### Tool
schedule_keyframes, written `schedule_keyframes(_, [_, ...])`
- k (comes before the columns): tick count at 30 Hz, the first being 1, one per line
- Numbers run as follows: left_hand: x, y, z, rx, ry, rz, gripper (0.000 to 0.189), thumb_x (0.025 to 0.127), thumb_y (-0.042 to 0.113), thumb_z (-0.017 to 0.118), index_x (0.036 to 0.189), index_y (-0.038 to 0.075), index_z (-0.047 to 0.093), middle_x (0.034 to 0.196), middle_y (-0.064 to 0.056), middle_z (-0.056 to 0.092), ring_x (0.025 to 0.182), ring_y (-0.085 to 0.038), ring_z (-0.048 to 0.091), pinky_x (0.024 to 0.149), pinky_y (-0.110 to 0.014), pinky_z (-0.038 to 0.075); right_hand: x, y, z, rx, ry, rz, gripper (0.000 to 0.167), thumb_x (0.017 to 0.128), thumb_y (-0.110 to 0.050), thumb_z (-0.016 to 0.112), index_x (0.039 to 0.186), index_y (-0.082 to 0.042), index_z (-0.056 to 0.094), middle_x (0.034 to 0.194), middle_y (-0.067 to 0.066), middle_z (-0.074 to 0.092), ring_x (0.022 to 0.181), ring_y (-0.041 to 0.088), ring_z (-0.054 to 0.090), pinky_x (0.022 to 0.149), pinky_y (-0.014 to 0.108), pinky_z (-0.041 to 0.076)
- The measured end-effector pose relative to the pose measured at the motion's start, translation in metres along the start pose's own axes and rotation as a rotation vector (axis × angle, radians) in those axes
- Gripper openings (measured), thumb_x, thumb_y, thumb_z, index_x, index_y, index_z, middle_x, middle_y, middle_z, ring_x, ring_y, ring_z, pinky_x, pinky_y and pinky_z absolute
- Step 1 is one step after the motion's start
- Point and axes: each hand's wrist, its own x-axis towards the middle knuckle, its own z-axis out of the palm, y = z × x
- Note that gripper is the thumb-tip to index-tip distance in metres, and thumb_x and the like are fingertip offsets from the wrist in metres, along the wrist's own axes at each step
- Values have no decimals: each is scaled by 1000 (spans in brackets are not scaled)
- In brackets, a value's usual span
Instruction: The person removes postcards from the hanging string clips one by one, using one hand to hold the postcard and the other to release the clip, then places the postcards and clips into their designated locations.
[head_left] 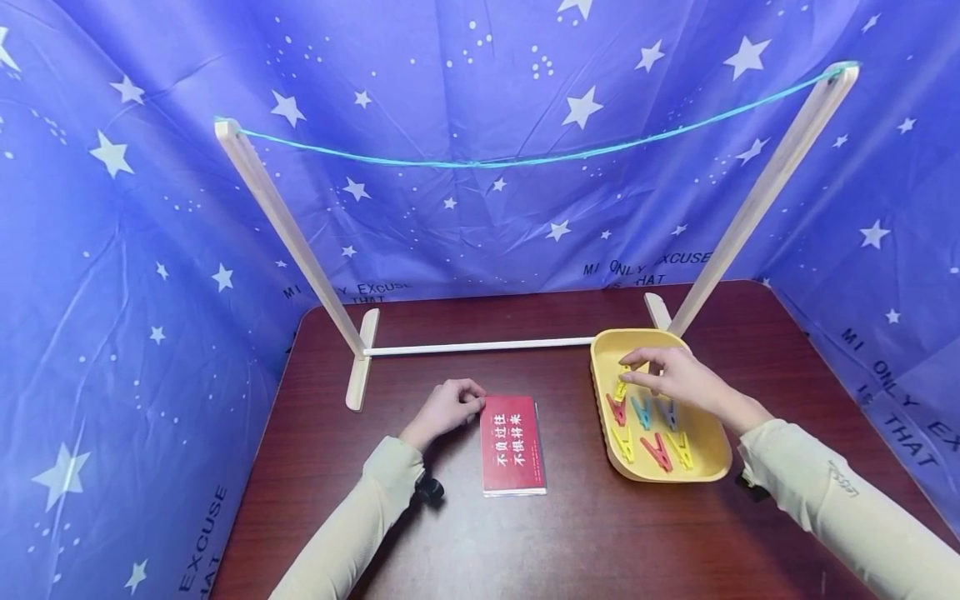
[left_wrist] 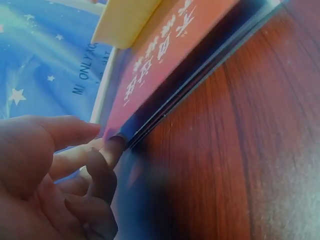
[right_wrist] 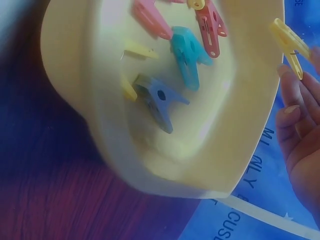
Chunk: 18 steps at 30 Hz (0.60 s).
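Note:
A red card (head_left: pixel 512 475) with white characters lies on top of a small stack on the table. At its far left corner is my left hand (head_left: pixel 448 408), which pinches that corner between thumb and curled fingers (left_wrist: pixel 107 172). Over the yellow tray (head_left: pixel 712 473), my right hand (head_left: pixel 678 379) holds a yellow clothespin (right_wrist: pixel 290 42) between its thumb and fingertips. Several more clothespins lie in the tray, among them a red clothespin (head_left: pixel 657 452), a teal clothespin (right_wrist: pixel 187 57) and a blue-grey clothespin (right_wrist: pixel 159 100).
Behind the card and tray stands a wooden frame with a left post (head_left: pixel 288 233), a right post (head_left: pixel 765 196) and a white bottom rod (head_left: pixel 480 345). A slack teal string (head_left: pixel 465 164) spans the post tops. Blue star-patterned cloth (head_left: pixel 450 75) surrounds the dark wooden table (head_left: pixel 585 542).

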Motion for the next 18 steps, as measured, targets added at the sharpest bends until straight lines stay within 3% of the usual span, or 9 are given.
schedule_keyframes(10, [-2, 3, 1, 216, 35, 15, 14, 98, 19, 68, 106, 10, 75, 76, 7, 70, 61, -4, 58, 63, -26, 48, 3, 1, 4, 3, 0, 15, 23, 97, -19, 75, 113, -2, 75, 95, 4, 75, 57, 11, 60, 53, 26, 49])
schedule_keyframes(18, [-2, 0, 3, 213, 32, 19, 15, 99, 20, 68, 107, 9, 74, 71, 9, 67, 56, -3, 57, 61, -25, 47, 15, 5, 7, -87, 50, 9, 18, 97, -19, 74, 102, -2, 75, 89, 4, 75, 57, 13, 63, 58, 26, 50])
